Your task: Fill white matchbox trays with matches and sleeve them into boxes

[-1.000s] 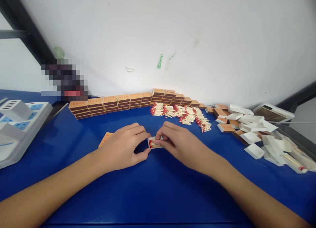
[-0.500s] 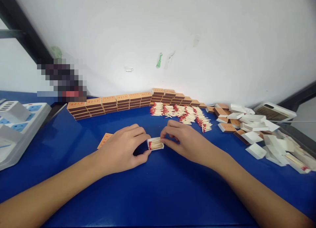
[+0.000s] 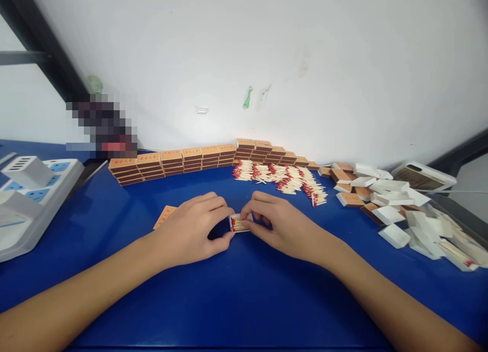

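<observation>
A small white matchbox tray (image 3: pixel 232 227) holds a layer of red-headed matches (image 3: pixel 237 224) on the blue table, in front of me. My left hand (image 3: pixel 200 227) grips the tray's left end between thumb and fingers. Over the tray's right part, my right hand (image 3: pixel 270 217) has thumb and forefinger pinched together at the matches, hiding some of them. An orange matchbox sleeve (image 3: pixel 163 217) lies just beyond my left hand, partly covered by it. Loose matches (image 3: pixel 284 175) are spread in heaps beyond my right hand.
Stacked orange matchboxes (image 3: pixel 171 161) run in a row along the white wall. At the right lies a jumble of white trays (image 3: pixel 394 237) and orange sleeves (image 3: pixel 349 199), with a white phone-like object (image 3: pixel 427 173) behind. A power strip (image 3: pixel 57 189) with plugs stands at the left.
My right hand's fingertips have moved left, from the tray's right end to over its middle. My left hand keeps its grip on the tray. The view has shifted slightly.
</observation>
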`<state>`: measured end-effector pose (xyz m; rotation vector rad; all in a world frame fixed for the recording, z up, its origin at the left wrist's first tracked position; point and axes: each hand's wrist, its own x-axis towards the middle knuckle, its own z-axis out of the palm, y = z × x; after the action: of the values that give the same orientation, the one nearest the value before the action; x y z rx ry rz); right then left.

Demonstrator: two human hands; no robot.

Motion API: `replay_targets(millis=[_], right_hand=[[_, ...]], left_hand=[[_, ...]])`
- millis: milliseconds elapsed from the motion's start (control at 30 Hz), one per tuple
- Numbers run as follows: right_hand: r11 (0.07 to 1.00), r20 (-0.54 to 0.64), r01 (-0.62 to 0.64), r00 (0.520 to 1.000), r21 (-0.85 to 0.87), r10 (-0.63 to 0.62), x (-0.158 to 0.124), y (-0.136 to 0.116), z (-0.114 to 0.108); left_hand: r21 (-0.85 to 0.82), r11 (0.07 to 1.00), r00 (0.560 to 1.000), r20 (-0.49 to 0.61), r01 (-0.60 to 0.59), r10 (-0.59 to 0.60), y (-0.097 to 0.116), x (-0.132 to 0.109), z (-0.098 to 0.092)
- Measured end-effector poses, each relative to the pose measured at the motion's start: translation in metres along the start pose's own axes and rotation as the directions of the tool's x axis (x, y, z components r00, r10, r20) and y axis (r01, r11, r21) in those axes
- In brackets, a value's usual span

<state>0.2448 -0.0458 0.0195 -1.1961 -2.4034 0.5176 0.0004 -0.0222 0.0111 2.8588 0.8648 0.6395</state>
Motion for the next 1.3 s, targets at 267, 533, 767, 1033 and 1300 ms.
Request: replay_targets(millis=[267, 533, 767, 1033, 1300], right_hand=[[0.995, 0.057, 0.017, 0.998, 0.097, -0.023, 0.001, -0.004, 0.007], [1.0, 0.027, 0.014, 1.0, -0.002, -0.014, -0.001, -0.003, 0.001], [0.979, -0.188, -0.138, 0.976, -0.149, 0.109, -0.007, 0.056, -0.048], [0.934, -0.02, -0.331, 0.943, -0.13, 0.332, -0.017, 0.103, -0.068], [0.932, -0.026, -0.332, 0.943, -0.144, 0.332, -0.015, 0.104, -0.062]], left_hand=[[-0.029, 0.999, 0.999, 0.033, -0.03, 0.031, -0.002, -0.001, 0.001], [0.001, 1.0, 1.0, 0.001, -0.014, 0.014, 0.0, -0.001, 0.0], [-0.012, 1.0, 1.0, 0.009, 0.005, -0.005, -0.006, -0.003, 0.001], [-0.027, 0.998, 0.998, 0.048, 0.051, -0.049, -0.009, -0.004, 0.0], [-0.023, 0.999, 0.999, 0.035, 0.041, -0.04, -0.009, -0.005, 0.0]])
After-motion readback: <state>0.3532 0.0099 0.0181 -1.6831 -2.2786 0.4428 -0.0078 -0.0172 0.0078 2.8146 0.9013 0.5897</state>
